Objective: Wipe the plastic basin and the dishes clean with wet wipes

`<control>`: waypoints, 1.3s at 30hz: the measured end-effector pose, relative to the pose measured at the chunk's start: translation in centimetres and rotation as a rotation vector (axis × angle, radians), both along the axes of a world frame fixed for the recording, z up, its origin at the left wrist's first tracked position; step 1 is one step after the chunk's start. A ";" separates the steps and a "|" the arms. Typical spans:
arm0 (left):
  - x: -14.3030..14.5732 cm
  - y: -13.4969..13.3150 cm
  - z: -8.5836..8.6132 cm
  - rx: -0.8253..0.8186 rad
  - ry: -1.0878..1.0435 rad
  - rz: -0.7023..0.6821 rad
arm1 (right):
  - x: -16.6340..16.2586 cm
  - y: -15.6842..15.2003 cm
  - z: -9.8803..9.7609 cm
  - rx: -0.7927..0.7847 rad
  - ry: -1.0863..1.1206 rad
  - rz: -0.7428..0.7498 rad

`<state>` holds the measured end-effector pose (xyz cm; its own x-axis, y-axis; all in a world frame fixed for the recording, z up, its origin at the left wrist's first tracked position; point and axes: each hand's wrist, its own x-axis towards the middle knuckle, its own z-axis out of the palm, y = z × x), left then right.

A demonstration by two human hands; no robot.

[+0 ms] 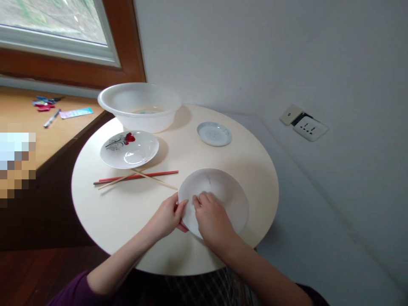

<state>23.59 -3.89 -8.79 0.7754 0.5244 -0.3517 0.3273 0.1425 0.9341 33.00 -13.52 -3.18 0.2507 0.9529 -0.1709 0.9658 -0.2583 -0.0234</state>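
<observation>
My left hand (168, 214) grips the left rim of a large white plate (236, 204), thumb on top and fingers underneath. The plate is tilted and carries a thin dark mark near its far edge. Over its surface is my right hand (214, 219), fingers curled and pressed together against the plate. Whatever those fingers may hold is hidden. Left of the plate, two pale chopsticks (156, 179) lie crossed over reddish chopsticks (165, 173).
Behind the chopsticks sits a white bowl with a red flower (143, 153). A translucent basin (143, 121) stands at the back, and a small patterned saucer (214, 134) at back right. A wooden desk (73, 127) borders the round table (127, 229) on the left; a wall is right.
</observation>
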 end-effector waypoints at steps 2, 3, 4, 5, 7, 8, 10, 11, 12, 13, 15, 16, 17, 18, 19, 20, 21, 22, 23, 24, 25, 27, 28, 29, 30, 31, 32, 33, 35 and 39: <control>0.0 0.0 -0.2 -0.041 -0.004 0.011 | 0.0 -0.1 -0.3 0.009 -0.028 -0.025; 0.0 -0.1 -0.3 -0.039 -0.013 0.015 | -0.1 -0.3 -0.4 -0.009 -0.029 -0.036; 0.0 -0.1 -0.4 -0.023 -0.025 0.016 | -0.1 -0.5 -0.5 -0.036 -0.022 -0.038; -0.1 -0.1 -0.6 -0.001 -0.037 0.015 | -0.2 -0.6 -0.5 -0.059 -0.016 -0.035; -0.1 -0.1 -0.8 0.023 -0.048 -0.001 | -0.3 -0.7 -0.4 -0.060 -0.021 -0.032; -0.2 -0.2 -0.9 0.016 -0.047 -0.009 | -0.3 -0.5 -0.4 -0.040 -0.031 -0.038; -0.2 -0.2 -0.9 -0.021 -0.040 -0.008 | -0.4 0.0 -0.4 0.010 -0.056 -0.064; -0.3 -0.2 -0.9 -0.037 -0.041 0.000 | -0.4 0.1 -0.5 0.029 -0.063 -0.074; -0.3 -0.3 -0.9 -0.044 -0.045 0.007 | -0.4 0.0 -0.6 0.039 -0.063 -0.076; -0.3 -0.3 -0.9 -0.042 -0.052 0.012 | -0.4 -0.3 -0.8 0.039 -0.059 -0.076; -0.3 -0.4 -0.8 -0.014 -0.060 0.000 | -0.2 -1.2 -1.1 0.025 -0.046 -0.063; -0.4 -0.5 -0.8 0.001 -0.058 -0.014 | -0.1 -1.7 -1.1 0.016 -0.039 -0.057; -0.3 -0.5 -0.7 0.012 -0.051 -0.028 | 0.0 -1.9 -1.2 0.008 -0.034 -0.053; -0.3 -0.6 -0.7 0.017 -0.043 -0.038 | 0.1 -1.9 -1.2 0.004 -0.034 -0.048; -0.3 -0.6 -0.6 0.015 -0.038 -0.043 | 0.1 -1.6 -1.2 0.005 -0.037 -0.046; -0.4 -0.6 -0.6 0.006 -0.037 -0.039 | 0.1 -1.1 -1.3 0.011 -0.042 -0.045; -0.4 -0.6 -0.6 -0.010 -0.040 -0.029 | 0.0 -0.5 -1.3 0.024 -0.048 -0.048; -0.4 -0.5 -0.6 -0.026 -0.046 -0.017 | -0.1 0.0 -1.3 0.036 -0.053 -0.056; -0.4 -0.5 -0.6 -0.041 -0.054 -0.005 | -0.2 0.4 -1.3 0.040 -0.051 -0.064; -0.4 -0.5 -0.6 -0.049 -0.060 0.006 | -0.2 0.5 -1.2 0.032 -0.038 -0.068; -0.5 -0.5 -0.6 -0.048 -0.066 0.011 | -0.2 0.4 -1.2 0.010 -0.016 -0.070; -0.4 -0.5 -0.7 -0.026 -0.070 0.007 | 0.1 -0.5 -0.9 -0.058 0.049 -0.062; -0.4 -0.5 -0.7 -0.014 -0.069 0.002 | 0.4 -1.1 -0.7 -0.084 0.089 -0.056; -0.4 -0.5 -0.7 -0.007 -0.066 -0.005 | 0.8 -1.7 -0.4 -0.097 0.134 -0.052; -0.4 -0.5 -0.7 -0.005 -0.063 -0.012 | 1.2 -2.1 -0.2 -0.098 0.189 -0.055; -0.3 -0.5 -0.7 -0.009 -0.060 -0.018 | 1.6 -2.5 0.1 -0.085 0.259 -0.061; -0.3 -0.5 -0.6 -0.017 -0.056 -0.023 | 2.0 -2.7 0.5 -0.057 0.346 -0.070; -0.3 -0.5 -0.5 -0.026 -0.053 -0.027 | 2.3 -2.7 0.8 -0.014 0.448 -0.084; -0.3 -0.5 -0.2 -0.052 -0.041 -0.036 | 2.9 -2.6 1.3 0.109 0.679 -0.119; -0.3 -0.5 0.5 -0.099 -0.011 -0.044 | 3.7 -2.5 1.4 0.300 1.153 -0.230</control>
<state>23.29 -4.34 -8.25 0.8011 0.4527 -0.3916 0.3254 0.2197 0.9197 36.67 -15.98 -1.75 0.2654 0.9462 -0.1853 0.2706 -0.2575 -0.9276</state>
